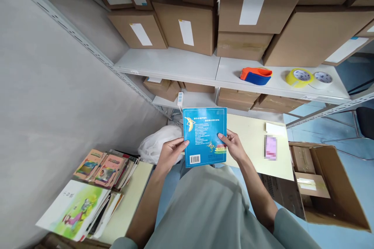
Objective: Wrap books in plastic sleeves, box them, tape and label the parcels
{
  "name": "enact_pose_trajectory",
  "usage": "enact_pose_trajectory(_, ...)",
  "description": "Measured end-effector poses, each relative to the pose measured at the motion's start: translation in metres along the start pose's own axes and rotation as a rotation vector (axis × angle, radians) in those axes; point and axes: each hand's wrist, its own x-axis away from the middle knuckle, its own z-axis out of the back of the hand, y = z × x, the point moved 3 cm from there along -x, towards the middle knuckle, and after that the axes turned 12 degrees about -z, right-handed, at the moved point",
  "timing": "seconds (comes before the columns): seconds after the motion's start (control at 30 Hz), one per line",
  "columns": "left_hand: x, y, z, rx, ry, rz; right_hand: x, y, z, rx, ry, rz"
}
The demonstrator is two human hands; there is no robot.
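A blue book (201,136) is held up in front of my body, its back cover facing me, with a banana picture, white print and a barcode at the lower left. My left hand (171,151) grips its left edge, thumb on the cover and fingers behind. On the opposite edge, my right hand (233,144) pinches the book the same way. The fingers behind the cover are partly hidden. Below and beyond the book lies a pale yellow table (248,132).
Stacked books (96,190) stand on a table at left, near a white plastic bag (152,144). Ahead, a shelf (187,60) carries cardboard boxes (187,27), an orange-blue tape dispenser (255,76) and tape rolls (298,78). An open carton (344,186) sits at right.
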Motion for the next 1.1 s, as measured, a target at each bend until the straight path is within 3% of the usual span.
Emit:
enact_pose_trajectory(0.13,0.003,-0.006,0.001,-0.026,0.033,-0.045,-0.008,0.009,0.003,0.074,0.046,0.003)
enact_pose_trajectory(0.3,-0.001,-0.032,-0.006,-0.137,0.105,-0.093,-0.026,0.033,0.002,0.254,0.331,0.052)
enact_pose_trajectory(0.47,0.003,-0.055,-0.031,-0.452,0.112,-0.177,-0.02,0.053,-0.041,0.359,0.127,-0.01)
enact_pose_trajectory(0.6,0.015,-0.065,-0.049,-0.666,0.083,-0.187,-0.01,0.056,-0.06,0.42,0.188,0.057)
enact_pose_trajectory(0.73,0.019,-0.07,-0.055,-0.58,-0.014,-0.253,-0.019,0.054,-0.051,0.375,0.247,0.082)
enact_pose_trajectory(0.83,0.013,-0.073,-0.034,-0.403,0.012,-0.272,-0.025,0.048,-0.044,0.263,0.133,0.038)
enact_pose_trajectory(1.0,0.005,-0.063,0.039,-0.253,0.312,-0.251,-0.014,0.026,-0.036,0.096,-0.071,-0.114)
enact_pose_trajectory(1.1,0.008,-0.049,0.059,-0.06,0.263,-0.172,-0.006,0.014,-0.031,0.023,-0.115,-0.136)
